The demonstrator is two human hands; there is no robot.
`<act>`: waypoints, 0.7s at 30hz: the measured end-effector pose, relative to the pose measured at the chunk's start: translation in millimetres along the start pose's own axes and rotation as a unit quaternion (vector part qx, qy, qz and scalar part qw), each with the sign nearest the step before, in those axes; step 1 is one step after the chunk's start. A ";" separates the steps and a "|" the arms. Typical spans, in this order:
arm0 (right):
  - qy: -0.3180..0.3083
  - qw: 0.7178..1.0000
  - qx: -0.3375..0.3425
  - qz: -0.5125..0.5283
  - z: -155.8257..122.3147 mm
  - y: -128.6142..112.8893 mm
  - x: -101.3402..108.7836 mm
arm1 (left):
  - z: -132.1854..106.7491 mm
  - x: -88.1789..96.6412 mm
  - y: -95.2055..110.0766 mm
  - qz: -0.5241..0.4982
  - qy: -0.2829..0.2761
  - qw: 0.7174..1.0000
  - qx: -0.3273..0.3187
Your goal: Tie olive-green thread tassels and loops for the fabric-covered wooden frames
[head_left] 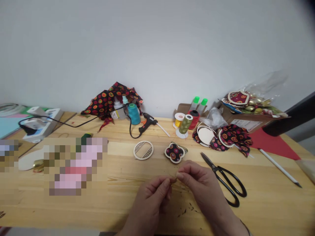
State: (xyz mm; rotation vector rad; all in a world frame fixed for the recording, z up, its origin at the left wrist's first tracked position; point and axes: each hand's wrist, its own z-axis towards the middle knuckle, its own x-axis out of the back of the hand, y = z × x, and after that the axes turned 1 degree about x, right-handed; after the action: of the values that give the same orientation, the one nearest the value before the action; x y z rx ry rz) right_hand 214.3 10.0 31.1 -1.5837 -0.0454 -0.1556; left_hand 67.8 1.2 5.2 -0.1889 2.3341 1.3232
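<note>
Head view: left hand (pixel 154 195) and right hand (pixel 203 183) are pinching something too tiny to identify; lobed frame (pixel 176 162) is showing fabric (pixel 174 152); round frame (pixel 148 152) is lying bare, seemingly pending.

This is a craft workspace (scissors (pixel 214 168), glue gun (pixel 148 123), thread (pixel 134 115)).

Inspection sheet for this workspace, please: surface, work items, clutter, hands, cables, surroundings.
Surface: light wooden table; dark scraps lie on it.
Work items: thin item held, too small to identify; clover-shaped frame with patterned fabric, round lattice frame and black-handled scissors nearby.
Clutter: patterned cloth, teal thread cone, cardboard box toward the back.
Hands: left hand and right hand both pinching, close together.
Cables: black cable from power strip toward glue gun.
Surroundings: pale wall behind; left foreground partly pixelated.
</note>
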 end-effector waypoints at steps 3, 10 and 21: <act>-0.004 1.000 0.008 -0.016 2.1 -1.5 0.4 | -0.2 1.4 -0.8 0.013 0.002 1.000 0.000; -0.017 0.999 0.042 -0.024 2.2 -10.1 -7.2 | -2.4 1.5 6.7 0.144 -0.033 0.989 -0.024; -0.137 0.976 0.018 0.169 1.3 3.6 -11.6 | -0.6 14.7 17.9 0.250 0.054 0.941 -0.220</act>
State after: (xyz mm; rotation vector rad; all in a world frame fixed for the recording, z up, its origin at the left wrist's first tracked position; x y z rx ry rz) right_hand 203.4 12.0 26.0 -1.5433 0.0078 0.3289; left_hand 48.5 11.7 12.9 0.2210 2.2201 2.1258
